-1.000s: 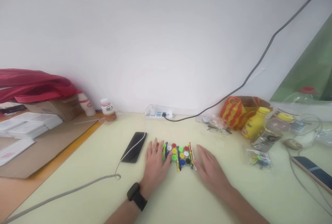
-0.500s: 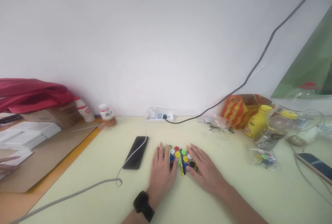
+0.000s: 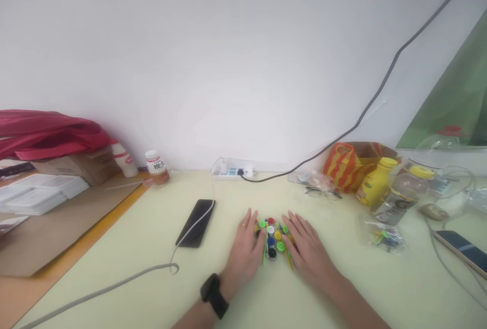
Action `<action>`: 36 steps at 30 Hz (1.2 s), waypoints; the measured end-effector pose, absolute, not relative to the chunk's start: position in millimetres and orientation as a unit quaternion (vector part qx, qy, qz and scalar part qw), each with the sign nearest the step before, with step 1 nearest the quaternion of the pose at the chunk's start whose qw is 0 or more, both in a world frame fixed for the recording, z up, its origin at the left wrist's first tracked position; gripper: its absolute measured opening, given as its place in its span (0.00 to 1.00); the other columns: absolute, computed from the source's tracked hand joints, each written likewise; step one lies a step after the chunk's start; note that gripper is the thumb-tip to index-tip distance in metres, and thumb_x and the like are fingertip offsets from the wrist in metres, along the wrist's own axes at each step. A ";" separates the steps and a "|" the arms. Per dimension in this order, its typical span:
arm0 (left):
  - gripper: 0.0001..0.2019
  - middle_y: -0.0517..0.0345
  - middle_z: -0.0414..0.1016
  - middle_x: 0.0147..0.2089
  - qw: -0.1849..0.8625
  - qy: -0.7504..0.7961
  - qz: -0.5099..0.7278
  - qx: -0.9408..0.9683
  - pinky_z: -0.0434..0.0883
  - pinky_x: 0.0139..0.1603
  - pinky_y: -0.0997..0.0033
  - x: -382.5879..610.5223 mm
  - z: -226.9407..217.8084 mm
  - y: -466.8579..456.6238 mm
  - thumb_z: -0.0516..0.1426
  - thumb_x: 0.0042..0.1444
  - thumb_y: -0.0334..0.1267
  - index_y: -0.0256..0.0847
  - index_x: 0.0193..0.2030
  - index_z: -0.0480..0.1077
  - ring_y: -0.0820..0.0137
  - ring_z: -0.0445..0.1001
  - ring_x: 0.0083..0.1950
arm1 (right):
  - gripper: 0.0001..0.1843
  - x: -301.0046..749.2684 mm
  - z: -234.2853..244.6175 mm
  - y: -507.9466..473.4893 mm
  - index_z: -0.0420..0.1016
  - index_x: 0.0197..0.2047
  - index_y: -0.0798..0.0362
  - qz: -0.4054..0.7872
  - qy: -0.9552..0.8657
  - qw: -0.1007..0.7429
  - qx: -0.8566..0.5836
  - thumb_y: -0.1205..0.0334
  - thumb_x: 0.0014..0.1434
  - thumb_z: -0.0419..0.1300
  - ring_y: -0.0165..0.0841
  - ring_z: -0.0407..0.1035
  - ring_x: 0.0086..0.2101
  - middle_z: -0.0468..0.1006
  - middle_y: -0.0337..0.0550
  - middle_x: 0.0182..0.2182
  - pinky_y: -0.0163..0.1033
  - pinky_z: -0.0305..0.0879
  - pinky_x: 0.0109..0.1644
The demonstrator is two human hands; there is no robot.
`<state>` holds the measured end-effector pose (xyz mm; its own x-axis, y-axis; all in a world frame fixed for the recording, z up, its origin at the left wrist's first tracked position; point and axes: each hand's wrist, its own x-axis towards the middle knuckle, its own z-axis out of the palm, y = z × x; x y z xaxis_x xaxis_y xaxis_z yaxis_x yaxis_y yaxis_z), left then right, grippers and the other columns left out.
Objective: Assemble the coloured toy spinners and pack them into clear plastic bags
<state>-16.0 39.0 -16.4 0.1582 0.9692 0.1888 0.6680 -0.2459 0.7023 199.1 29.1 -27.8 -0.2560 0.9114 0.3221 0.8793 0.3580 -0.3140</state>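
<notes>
My left hand [image 3: 245, 242], with a ring on a finger and a black watch [image 3: 214, 294] on the wrist, lies with fingers stretched along the left side of a small pile of pieces. My right hand [image 3: 309, 242] rests at the right side, its fingers also extended. Between them are several round discs, among them a blue disc [image 3: 271, 241], a red disc [image 3: 271, 221] and a black disc [image 3: 272, 253]. Thin coloured sticks, such as a yellow stick [image 3: 289, 261], lie among the discs. Both hands touch the pile's edges, and my fingers partly cover it.
Left of my hands lies a black phone [image 3: 195, 223] with a white cable [image 3: 139, 271] across it. A power strip [image 3: 231, 169] sits against the wall. On the right are a plastic bag of pieces [image 3: 386, 237], bottles [image 3: 378, 182], glasses [image 3: 323, 193], a mouse [image 3: 433, 211] and another phone [image 3: 462, 248].
Both hands and the pieces have shifted a little to the right, and the discs lie in a different arrangement. Another person's hand at the far left has largely left the view.
</notes>
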 end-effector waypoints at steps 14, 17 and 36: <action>0.22 0.54 0.65 0.72 0.207 0.472 0.285 0.808 0.59 0.75 0.45 -44.3 -12.4 48.9 0.51 0.68 0.40 0.49 0.68 0.68 0.57 0.60 0.74 | 0.27 188.8 -10.6 17.9 0.62 0.72 0.43 0.056 -0.877 0.190 -0.438 0.53 0.72 0.51 0.43 0.53 0.70 0.62 0.42 0.71 0.60 0.48 0.74; 0.23 0.53 0.63 0.73 0.254 0.469 0.311 0.786 0.58 0.75 0.46 -48.6 -14.7 51.4 0.51 0.68 0.40 0.48 0.69 0.67 0.58 0.60 0.74 | 0.24 197.1 -12.0 22.7 0.67 0.68 0.44 0.041 -0.866 0.202 -0.455 0.57 0.72 0.50 0.43 0.56 0.69 0.64 0.42 0.70 0.59 0.52 0.73; 0.09 0.51 0.74 0.50 0.211 0.478 0.358 0.774 0.70 0.59 0.56 -42.6 -10.2 51.4 0.55 0.67 0.40 0.43 0.48 0.74 0.60 0.73 0.55 | 0.20 196.4 -5.5 19.9 0.74 0.61 0.46 0.029 -0.864 0.221 -0.451 0.61 0.72 0.48 0.44 0.59 0.66 0.72 0.45 0.64 0.59 0.48 0.73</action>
<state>-42.6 51.4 -10.2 0.2861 0.8912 0.3520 0.5886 -0.4533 0.6694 196.4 19.9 -5.5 -0.4957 0.7918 0.3568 0.7663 0.5921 -0.2494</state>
